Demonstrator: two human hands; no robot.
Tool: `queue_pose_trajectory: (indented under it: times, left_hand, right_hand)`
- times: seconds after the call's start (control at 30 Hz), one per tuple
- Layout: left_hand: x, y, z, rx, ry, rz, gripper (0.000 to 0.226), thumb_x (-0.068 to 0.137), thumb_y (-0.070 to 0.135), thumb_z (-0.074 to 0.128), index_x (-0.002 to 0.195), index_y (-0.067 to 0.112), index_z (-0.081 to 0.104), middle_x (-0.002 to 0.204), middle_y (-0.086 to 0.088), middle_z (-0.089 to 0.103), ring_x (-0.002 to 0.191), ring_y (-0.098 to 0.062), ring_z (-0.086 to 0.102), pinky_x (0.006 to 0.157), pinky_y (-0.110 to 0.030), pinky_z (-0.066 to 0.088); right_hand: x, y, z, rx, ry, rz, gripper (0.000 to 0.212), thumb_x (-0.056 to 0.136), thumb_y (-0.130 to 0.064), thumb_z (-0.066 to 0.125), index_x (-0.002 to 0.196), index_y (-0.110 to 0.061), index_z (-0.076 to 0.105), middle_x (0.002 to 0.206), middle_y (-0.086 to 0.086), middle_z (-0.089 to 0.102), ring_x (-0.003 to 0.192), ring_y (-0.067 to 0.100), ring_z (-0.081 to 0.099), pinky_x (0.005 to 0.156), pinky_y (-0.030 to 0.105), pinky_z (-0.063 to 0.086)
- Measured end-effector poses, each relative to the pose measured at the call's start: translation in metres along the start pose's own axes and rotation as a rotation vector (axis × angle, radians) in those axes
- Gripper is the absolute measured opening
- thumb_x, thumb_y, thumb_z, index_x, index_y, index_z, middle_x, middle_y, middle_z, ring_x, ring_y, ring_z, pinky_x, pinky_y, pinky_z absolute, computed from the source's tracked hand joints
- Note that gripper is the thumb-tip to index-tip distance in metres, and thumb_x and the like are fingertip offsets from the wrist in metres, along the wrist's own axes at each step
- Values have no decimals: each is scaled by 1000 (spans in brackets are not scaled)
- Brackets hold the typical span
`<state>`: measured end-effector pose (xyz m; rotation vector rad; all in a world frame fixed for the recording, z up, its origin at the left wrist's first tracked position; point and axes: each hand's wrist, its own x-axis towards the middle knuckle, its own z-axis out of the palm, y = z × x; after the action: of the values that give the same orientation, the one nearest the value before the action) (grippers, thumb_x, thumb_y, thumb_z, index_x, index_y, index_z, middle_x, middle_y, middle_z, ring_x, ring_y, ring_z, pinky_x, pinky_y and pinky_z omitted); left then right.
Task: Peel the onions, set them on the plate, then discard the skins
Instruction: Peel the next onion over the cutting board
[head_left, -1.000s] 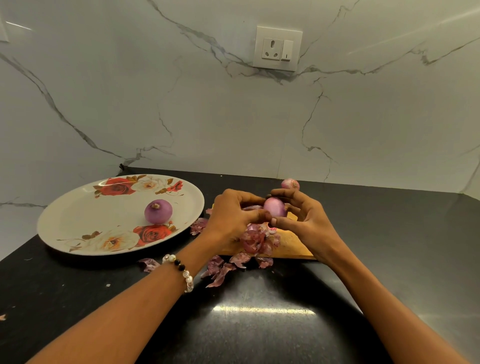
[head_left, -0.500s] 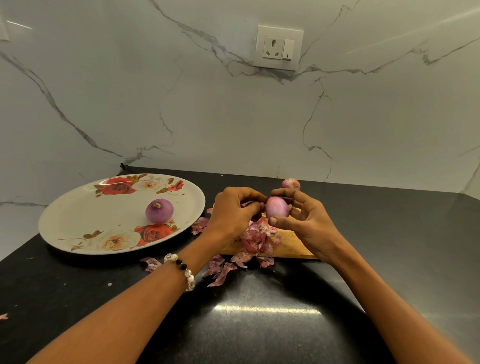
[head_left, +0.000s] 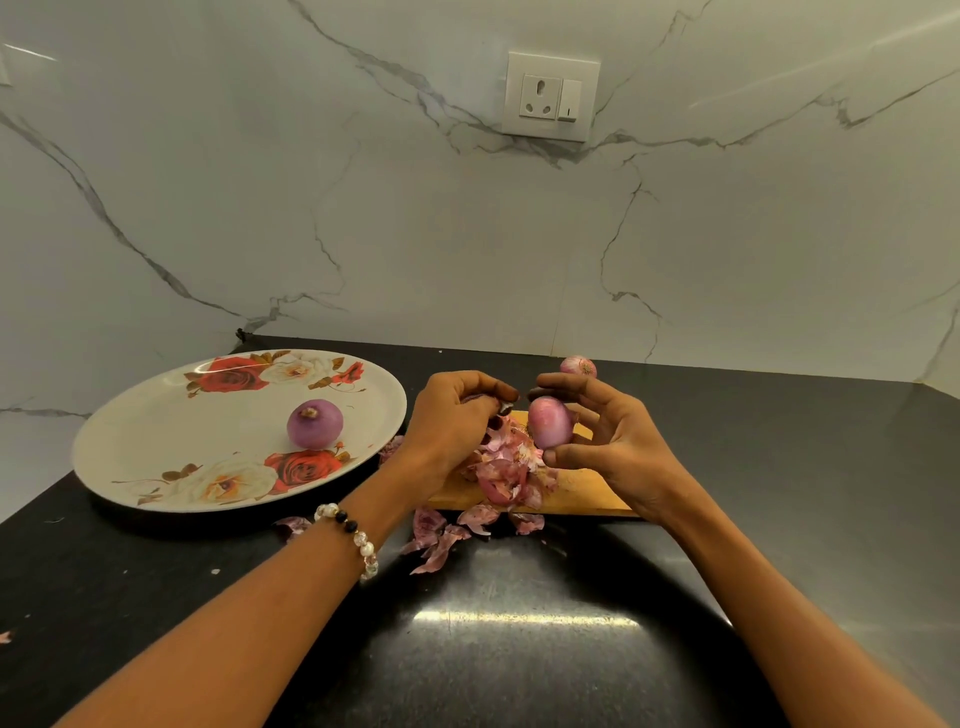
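My right hand (head_left: 610, 434) holds a partly peeled pink onion (head_left: 549, 422) between thumb and fingers above the wooden board (head_left: 582, 493). My left hand (head_left: 457, 421) is just left of it, fingers curled, pinching a small dark bit of skin (head_left: 506, 407) at its fingertips. A pile of onion skins (head_left: 506, 467) lies on the board under both hands. One peeled purple onion (head_left: 315, 424) sits on the floral plate (head_left: 156, 441) at the left. An unpeeled onion (head_left: 577, 366) lies behind my right hand.
Loose skin pieces (head_left: 439, 540) are scattered on the black counter (head_left: 519, 649) in front of the board. A marble wall with a socket (head_left: 550, 96) rises close behind. The counter's corner is at the far right.
My left hand has pulled up and away from the onion with a bit of skin. My right hand has turned the onion and opened its fingers wider around it.
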<state>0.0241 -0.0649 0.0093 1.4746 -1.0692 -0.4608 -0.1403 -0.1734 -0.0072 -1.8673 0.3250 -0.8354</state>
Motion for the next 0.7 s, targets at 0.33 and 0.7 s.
queue_pose_trajectory:
  times: [0.33,0.7]
  left_hand:
    - [-1,2,0,271,-97,176,35,82,33,72,113,16,70,103,4,71,87,-2,64,78,-12,52]
    - [-4,0,0,313,-95,215,27,82,13,70,108,13,72,100,-2,74,80,-5,65,73,-12,53]
  right_hand:
    - [2,1,3,-235,34,-63,75,66,8,83,126,-27,57,122,-6,64,114,11,60,89,37,58]
    - [1,-1,5,-340,34,-84,77,66,6,83,129,-27,53,122,-8,64,115,7,59,88,26,55]
